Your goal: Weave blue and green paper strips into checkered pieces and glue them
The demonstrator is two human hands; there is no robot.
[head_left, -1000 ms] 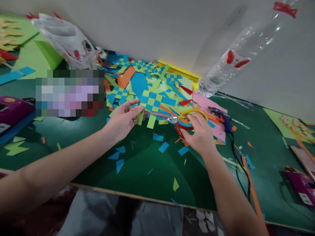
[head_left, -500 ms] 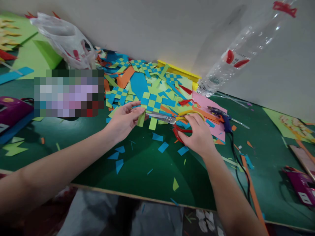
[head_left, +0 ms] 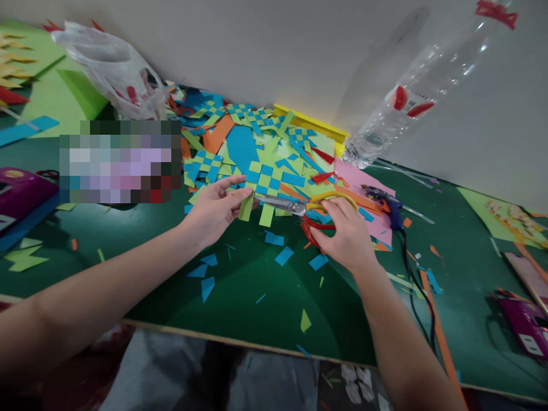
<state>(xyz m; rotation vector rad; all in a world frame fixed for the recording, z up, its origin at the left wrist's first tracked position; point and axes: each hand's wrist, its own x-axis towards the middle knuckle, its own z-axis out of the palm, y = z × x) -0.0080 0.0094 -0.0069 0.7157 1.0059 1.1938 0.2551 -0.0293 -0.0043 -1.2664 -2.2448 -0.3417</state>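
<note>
Between the thumb and fingers of my left hand [head_left: 216, 210] is a woven paper piece [head_left: 266, 179], a green and blue checkerboard with loose strip ends. One green strip end hangs down by my left thumb. My right hand [head_left: 349, 231] is closed around the handles of a pair of scissors [head_left: 293, 206], one handle yellow and the other red. The blades point left and reach the piece's lower edge, close to my left fingertips; whether they have paper between them I cannot tell. Behind lie a pile of similar woven pieces [head_left: 205, 162] and a blue paper sheet [head_left: 240, 149].
Blue scraps [head_left: 283, 256] litter the green table [head_left: 274, 308]. A hot glue gun [head_left: 391, 211] with a black cord lies right, near pink paper [head_left: 363, 177]. A plastic bottle [head_left: 411, 103] stands behind; a plastic bag [head_left: 111, 68] sits at back left. A phone [head_left: 524, 274] is far right.
Almost nothing differs. Both hands, the woven paper piece and the scissors keep practically the same positions, with at most a very slight shift of the blades.
</note>
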